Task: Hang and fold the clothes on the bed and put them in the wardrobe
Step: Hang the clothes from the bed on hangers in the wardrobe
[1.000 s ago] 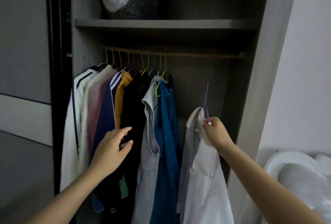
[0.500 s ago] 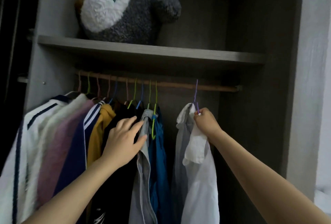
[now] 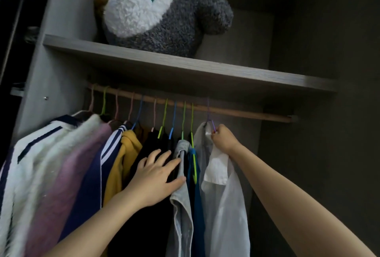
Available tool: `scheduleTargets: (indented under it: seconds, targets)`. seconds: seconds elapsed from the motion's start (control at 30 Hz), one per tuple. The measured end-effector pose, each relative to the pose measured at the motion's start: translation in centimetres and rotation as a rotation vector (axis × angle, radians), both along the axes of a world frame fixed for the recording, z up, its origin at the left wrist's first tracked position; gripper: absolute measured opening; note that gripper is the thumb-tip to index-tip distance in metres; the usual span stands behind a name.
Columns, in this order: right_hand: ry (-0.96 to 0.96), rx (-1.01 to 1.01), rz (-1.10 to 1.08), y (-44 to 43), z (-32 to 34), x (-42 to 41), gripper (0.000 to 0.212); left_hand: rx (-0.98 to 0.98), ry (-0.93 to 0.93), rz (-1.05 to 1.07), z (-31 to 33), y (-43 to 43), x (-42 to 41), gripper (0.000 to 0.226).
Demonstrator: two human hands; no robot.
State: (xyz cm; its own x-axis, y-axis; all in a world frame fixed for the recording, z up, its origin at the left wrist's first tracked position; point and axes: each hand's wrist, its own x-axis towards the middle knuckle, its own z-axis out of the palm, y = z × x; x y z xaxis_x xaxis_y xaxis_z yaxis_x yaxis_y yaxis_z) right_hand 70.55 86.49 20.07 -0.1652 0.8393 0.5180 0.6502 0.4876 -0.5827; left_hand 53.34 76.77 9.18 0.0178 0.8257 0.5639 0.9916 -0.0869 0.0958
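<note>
The open wardrobe [image 3: 61, 61] fills the view, and a packed row of hung clothes takes up its lower left, all to the left of the right hand's fingers: a white fluffy jacket [image 3: 51, 154], a pink garment [image 3: 67, 184], a navy jacket [image 3: 88, 184], a yellow hoodie [image 3: 123, 158], a black garment [image 3: 144, 226], a grey shirt [image 3: 182, 215] and a blue garment [image 3: 197, 205]. High above both hands, a grey and white plush toy [image 3: 164, 20] sits on the shelf [image 3: 205, 67]. The white shirt [image 3: 226, 205] hangs straight down below the right fingers, at the right end of the row, just beside the blue garment, with bare wardrobe space further right. The wooden rail [image 3: 246, 112] runs under the shelf, just above the right fingers and well above the left ones. The left hand [image 3: 156, 178] lies flat against the clothes, its fingers [image 3: 164, 158] straight and spread wide over the black garment, with the thumb resting on the grey shirt's edge; it holds nothing. The right hand [image 3: 224, 139] is raised to the white shirt's collar, fingers curled tight in a pinch on the neck of the purple hanger [image 3: 208, 110]. The hanger's thin hook rises from those fingers up over the rail, to the right of the green and blue hanger hooks.
</note>
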Motion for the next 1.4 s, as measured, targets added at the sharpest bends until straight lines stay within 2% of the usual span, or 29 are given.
scheduleTargets:
  seconds: [0.03,0.1,0.2,0.27,0.4,0.5,0.57,0.6,0.67,0.7,0.9,0.97,1.03,1.23,1.33,1.4]
  targets:
    - [-0.013,0.012,-0.006,0.1,0.1,-0.7,0.025,0.01,-0.006,-0.008,-0.2,0.0,-0.2,0.062]
    - [-0.008,0.02,-0.024,0.6,0.3,-1.7,0.011,0.025,-0.013,-0.019,-0.4,-0.1,-0.3,0.061]
    - [0.009,0.016,-0.059,1.2,0.3,-2.7,0.022,0.026,-0.015,-0.039,-0.7,-0.3,-0.5,0.06]
    - [-0.016,0.011,-0.064,1.6,0.3,-2.8,0.012,0.026,-0.015,-0.053,-0.5,-0.3,-0.5,0.06]
    - [-0.084,-0.028,-0.058,2.1,-0.1,-2.9,0.037,0.024,-0.01,-0.072,-0.5,-0.3,-0.7,0.059]
    - [-0.13,-0.064,-0.074,2.2,-0.9,-3.0,0.037,0.019,-0.009,-0.077,-0.6,-0.4,-0.8,0.06]
    - [-0.127,-0.062,-0.049,1.7,-1.1,-3.3,0.027,0.035,-0.014,-0.082,-0.6,-0.5,-0.8,0.059]
    - [-0.114,-0.055,-0.025,1.5,-1.3,-3.4,0.03,0.039,-0.015,-0.086,-0.6,-0.5,-0.8,0.059]
    - [-0.064,-0.039,-0.001,0.8,-1.5,-3.0,0.056,0.052,-0.022,-0.099,-0.5,-0.7,-0.6,0.059]
    - [-0.048,-0.031,0.007,0.4,-1.8,-2.7,0.061,0.069,-0.03,-0.109,-0.5,-0.8,-0.5,0.058]
    - [-0.01,-0.042,0.01,-1.3,-4.9,0.9,0.055,0.317,-0.08,-0.217,-1.2,-2.1,1.5,0.052]
    - [-0.006,-0.056,-0.004,-2.3,-5.8,2.4,0.054,0.397,-0.023,-0.287,-1.1,-2.7,3.0,0.056]
    - [-0.014,-0.033,-0.037,-3.6,-6.3,4.0,0.052,0.467,0.058,-0.32,-1.0,-2.7,4.6,0.047]
    - [-0.117,0.095,-0.145,-9.3,-9.0,10.7,0.041,0.504,0.177,-0.453,-1.6,-2.5,10.0,0.034]
    - [-0.142,0.138,-0.226,-12.7,-11.1,15.0,0.034,0.48,0.15,-0.557,-2.5,-2.8,12.6,0.041]
    - [-0.151,0.164,-0.291,-15.2,-12.3,17.9,0.03,0.449,0.132,-0.616,-3.1,-3.0,14.6,0.037]
